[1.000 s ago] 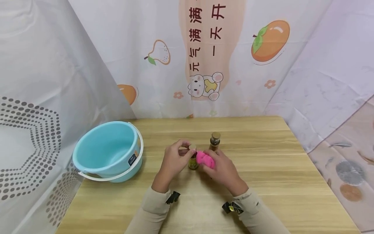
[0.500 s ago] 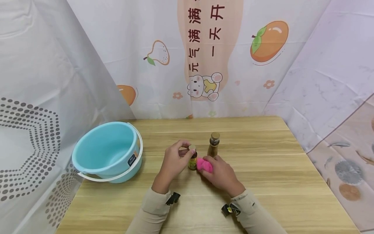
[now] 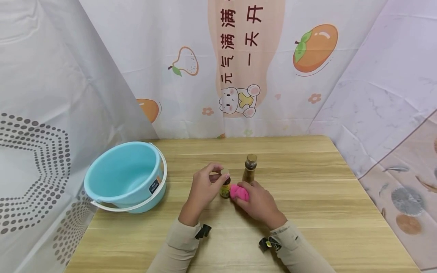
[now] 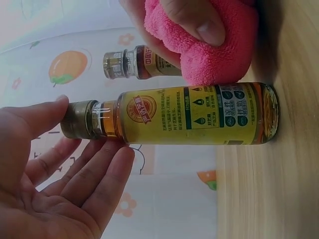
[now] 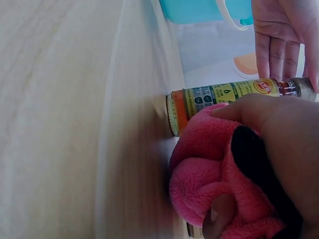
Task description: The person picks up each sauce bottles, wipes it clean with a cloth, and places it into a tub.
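Bottle [image 4: 199,115], upright on surface [image 3: 317,227], its cap [image 4: 77,120] pinched by left grip [image 3: 204,184], presumably for steadiness; pink cloth [image 4: 219,59], clutched in right grip [image 3: 258,200] beside it, probably bunched for control; second bottle [image 3: 249,174] beyond right grip.

Wood-grain desk [image 3: 324,242], light finish, grain running left-right. White printed curtain [image 3: 194,22] hangs straight behind the far edge, a few creases. Mid-edge: peach panel [image 3: 273,22] with dark red Chinese characters [image 3: 228,40] turned sideways, white cartoon animal [image 3: 239,100] below. Big orange fruit print [image 3: 315,47] above the far right corner area, outlined pear-shaped print [image 3: 186,60] left of center, small flower prints [image 3: 207,111] lower down. Left edge: greyish-white sheet [image 3: 51,68], brown-grey dot pattern. Right edge: pale lilac marbled sheet [image 3: 372,68], then beige-pink fabric [image 3: 423,159] with feathers and round blobs. Light's soft, mild sheen toward the near edge.
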### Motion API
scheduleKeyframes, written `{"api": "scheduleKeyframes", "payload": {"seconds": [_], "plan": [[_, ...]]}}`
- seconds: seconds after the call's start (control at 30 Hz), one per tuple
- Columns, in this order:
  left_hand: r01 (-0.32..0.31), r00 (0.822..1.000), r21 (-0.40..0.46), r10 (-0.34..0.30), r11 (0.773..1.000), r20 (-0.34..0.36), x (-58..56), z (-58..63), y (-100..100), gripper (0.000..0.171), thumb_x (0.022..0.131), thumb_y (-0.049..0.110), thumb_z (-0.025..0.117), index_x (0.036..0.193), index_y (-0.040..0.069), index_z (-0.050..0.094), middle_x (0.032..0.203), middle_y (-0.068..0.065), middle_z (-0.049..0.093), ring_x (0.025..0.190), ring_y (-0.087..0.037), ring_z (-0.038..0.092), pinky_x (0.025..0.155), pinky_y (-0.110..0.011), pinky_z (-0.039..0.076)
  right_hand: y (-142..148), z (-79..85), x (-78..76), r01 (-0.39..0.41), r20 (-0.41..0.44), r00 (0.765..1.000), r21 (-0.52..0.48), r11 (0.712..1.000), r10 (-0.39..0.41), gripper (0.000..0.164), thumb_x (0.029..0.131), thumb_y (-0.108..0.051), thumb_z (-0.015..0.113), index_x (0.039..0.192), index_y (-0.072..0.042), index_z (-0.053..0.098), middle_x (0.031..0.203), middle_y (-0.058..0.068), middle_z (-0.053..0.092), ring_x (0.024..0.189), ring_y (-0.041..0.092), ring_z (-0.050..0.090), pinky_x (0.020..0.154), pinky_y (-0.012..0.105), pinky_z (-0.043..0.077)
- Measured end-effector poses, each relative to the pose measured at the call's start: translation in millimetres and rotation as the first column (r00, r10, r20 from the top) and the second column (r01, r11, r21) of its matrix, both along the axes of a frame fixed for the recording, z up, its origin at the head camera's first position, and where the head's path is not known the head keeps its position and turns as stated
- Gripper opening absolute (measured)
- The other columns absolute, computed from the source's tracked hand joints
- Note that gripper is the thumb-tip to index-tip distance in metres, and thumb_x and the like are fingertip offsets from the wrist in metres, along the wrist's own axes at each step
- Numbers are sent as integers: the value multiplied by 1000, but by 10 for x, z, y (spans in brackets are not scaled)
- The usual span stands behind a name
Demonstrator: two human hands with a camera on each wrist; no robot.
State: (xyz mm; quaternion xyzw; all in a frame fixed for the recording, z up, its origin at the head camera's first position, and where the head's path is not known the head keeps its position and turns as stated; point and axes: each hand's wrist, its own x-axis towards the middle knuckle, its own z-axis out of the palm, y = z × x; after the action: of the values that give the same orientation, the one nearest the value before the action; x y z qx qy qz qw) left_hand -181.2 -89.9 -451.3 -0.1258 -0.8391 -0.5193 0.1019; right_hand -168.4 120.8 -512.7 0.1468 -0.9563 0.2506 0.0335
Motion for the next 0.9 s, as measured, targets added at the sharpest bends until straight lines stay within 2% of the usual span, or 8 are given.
{"api": "scheduleKeyframes", "payload": {"seconds": [0.3,0.57,0.9], "plan": [[11,1000,-1,-11,1000,-10,-1,-3,-2,23,95,30,78,112,15,71,106,-1,71,94,-16,78,82,-26,63,15,149,-1,-12,-63,998,-37,999,10,50,89,-48,78,131,-23,68,102,6,61,72,13,50,53,27,41],[5,999,5,-5,1000,-39,-21,-8,0,18,94,26,79,107,16,71,105,-2,72,93,-15,78,81,-24,62,33,320,-22,-21,-135,991,-73,997,11,48,89,-43,77,131,-23,68,108,6,63,75,13,52,53,25,41],[13,998,-2,-13,1000,-56,-22,-7,2,21,95,27,78,109,13,72,107,-5,73,94,-18,77,81,-25,63,22,431,-37,-51,-207,978,-121,991,25,45,91,-44,76,133,-32,65,104,4,61,73,13,53,51,23,44]]}}
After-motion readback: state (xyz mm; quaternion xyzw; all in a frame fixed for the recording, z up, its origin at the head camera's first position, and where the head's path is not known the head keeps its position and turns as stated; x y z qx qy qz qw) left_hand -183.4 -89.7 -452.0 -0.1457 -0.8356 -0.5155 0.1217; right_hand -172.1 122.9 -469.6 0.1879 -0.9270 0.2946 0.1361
